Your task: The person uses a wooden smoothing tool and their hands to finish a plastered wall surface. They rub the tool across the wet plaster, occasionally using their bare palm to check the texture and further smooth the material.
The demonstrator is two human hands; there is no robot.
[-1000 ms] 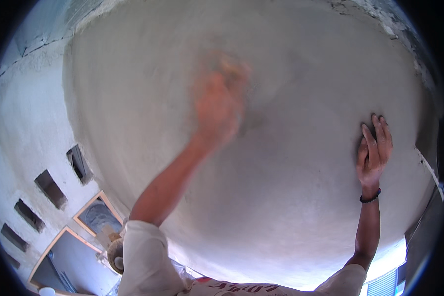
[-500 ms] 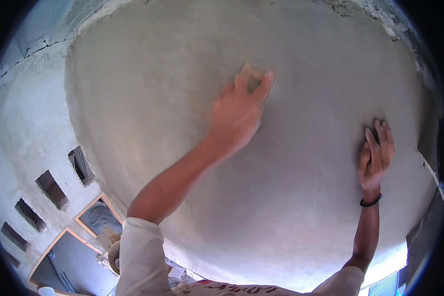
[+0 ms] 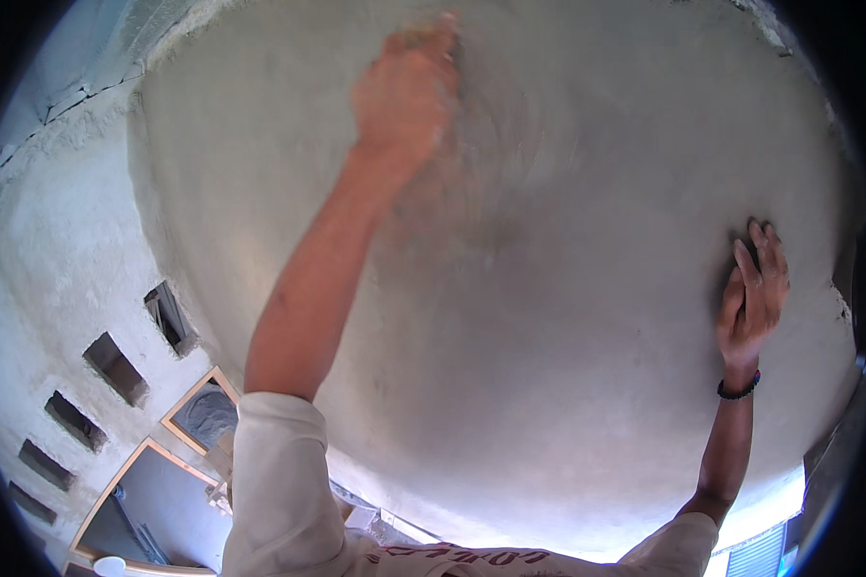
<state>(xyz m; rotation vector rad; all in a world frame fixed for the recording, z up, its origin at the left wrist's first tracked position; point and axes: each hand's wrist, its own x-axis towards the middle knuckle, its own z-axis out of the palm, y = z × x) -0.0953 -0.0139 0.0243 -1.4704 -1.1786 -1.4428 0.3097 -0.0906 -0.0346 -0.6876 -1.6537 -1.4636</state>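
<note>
A grey, freshly smoothed plaster surface (image 3: pixel 568 308) fills most of the view. My left hand (image 3: pixel 409 91) is raised high against its upper part, blurred by motion. Its fingers are closed around something tan that barely shows past them; the blur hides its kind. Curved smear marks lie on the plaster just right of this hand. Lower, at the right, my right hand (image 3: pixel 755 293) rests on the plaster with fingers stretched out and nothing held. A dark beaded bracelet (image 3: pixel 738 387) circles that wrist.
A whitish wall (image 3: pixel 58 298) with several rectangular openings (image 3: pixel 115 368) borders the plaster at left. Below are wood-framed openings (image 3: pixel 149 442) and a white round object (image 3: pixel 110 567). Rough broken edges run along the plaster's top corners. Bright light enters at lower right.
My left hand has swept up and to the left across the plaster, and smear marks now show behind it. In the picture, my right hand sits slightly farther right, still on the surface.
</note>
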